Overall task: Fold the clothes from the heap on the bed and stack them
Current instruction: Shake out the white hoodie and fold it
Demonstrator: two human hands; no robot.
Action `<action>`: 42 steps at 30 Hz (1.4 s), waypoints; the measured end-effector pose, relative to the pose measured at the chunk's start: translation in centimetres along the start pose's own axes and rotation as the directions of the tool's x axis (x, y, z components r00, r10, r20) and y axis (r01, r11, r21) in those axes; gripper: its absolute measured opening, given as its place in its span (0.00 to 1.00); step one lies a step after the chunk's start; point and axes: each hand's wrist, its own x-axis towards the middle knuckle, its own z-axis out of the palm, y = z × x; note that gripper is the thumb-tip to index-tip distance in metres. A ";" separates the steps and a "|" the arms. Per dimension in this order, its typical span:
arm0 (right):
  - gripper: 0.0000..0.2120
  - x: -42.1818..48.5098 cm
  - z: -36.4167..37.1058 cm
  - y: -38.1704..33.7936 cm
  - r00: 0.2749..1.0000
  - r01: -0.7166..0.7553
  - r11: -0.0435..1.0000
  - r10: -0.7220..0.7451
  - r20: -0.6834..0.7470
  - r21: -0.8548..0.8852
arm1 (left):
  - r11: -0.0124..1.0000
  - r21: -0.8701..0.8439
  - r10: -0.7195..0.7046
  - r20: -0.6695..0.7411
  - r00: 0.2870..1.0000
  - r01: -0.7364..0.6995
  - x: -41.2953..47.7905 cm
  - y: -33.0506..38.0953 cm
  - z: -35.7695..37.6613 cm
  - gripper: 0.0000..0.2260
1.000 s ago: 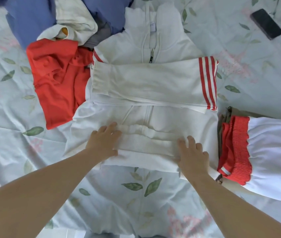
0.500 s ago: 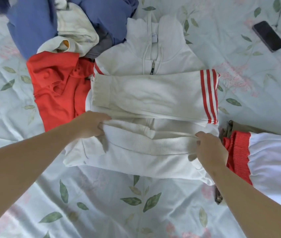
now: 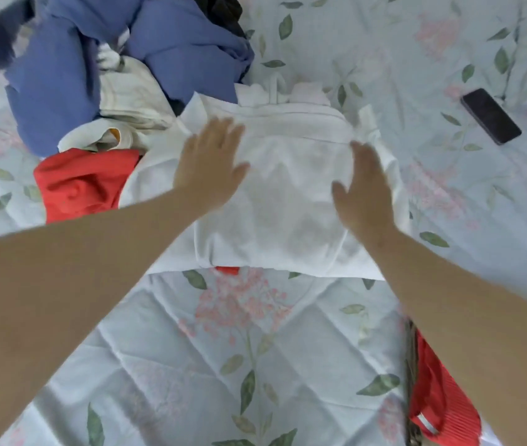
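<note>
A white zip jacket (image 3: 287,201) lies folded in half on the bed, its plain back side up and a bit of red trim showing at its near edge. My left hand (image 3: 207,162) rests flat on its left part with fingers spread. My right hand (image 3: 365,191) lies flat on its right part, fingers straight. The heap sits at the back left: blue clothes (image 3: 56,85), a cream garment (image 3: 130,101) and a red garment (image 3: 81,185). A folded garment with a red ribbed band (image 3: 439,400) lies at the lower right, partly hidden by my right arm.
A black phone (image 3: 490,115) lies on the floral bedsheet (image 3: 223,349) at the back right. Dark cloth (image 3: 223,8) shows at the top edge behind the blue clothes.
Both hands lifted the jacket's lower hem and folded it up over the sleeves toward the collar. The hands let go of the hem and now lie flat on the folded jacket.
</note>
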 end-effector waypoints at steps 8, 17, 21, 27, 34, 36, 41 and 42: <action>0.45 -6.3 9.1 4.2 0.795 0.204 0.936 0.012 0.607 -0.286 | 0.933 0.191 0.172 0.510 0.843 -0.306 -7.3 -0.6 11.3 0.50; 0.25 -7.0 8.7 5.4 0.914 0.226 0.953 -0.135 0.382 -0.202 | 0.960 0.058 0.223 0.428 0.876 -0.273 -7.3 -0.2 9.6 0.26; 0.25 -9.2 6.8 4.8 0.887 0.209 0.962 -0.111 0.448 -0.177 | 0.941 0.031 0.277 0.504 0.818 -0.338 -8.8 0.1 7.0 0.19; 0.22 -16.4 5.1 4.0 0.727 0.227 0.956 -0.039 0.685 -0.186 | 0.929 0.007 0.268 0.676 0.686 -0.370 -15.3 1.6 5.8 0.17; 0.20 -27.1 5.5 3.6 0.598 0.199 0.965 0.019 0.801 -0.172 | 0.939 -0.070 0.262 0.778 0.572 -0.335 -26.2 2.6 6.6 0.15; 0.20 -30.0 5.7 3.7 0.590 0.213 0.960 0.024 0.807 -0.184 | 0.938 -0.074 0.255 0.809 0.530 -0.339 -29.2 2.9 7.2 0.16; 0.20 -37.6 6.5 3.0 0.493 0.216 0.966 0.015 0.870 -0.140 | 0.904 -0.095 0.271 0.882 0.386 -0.417 -35.3 2.6 7.4 0.19; 0.20 -39.0 6.7 2.6 0.480 0.212 0.968 0.019 0.877 -0.137 | 0.896 -0.095 0.272 0.889 0.369 -0.433 -36.3 2.4 7.3 0.19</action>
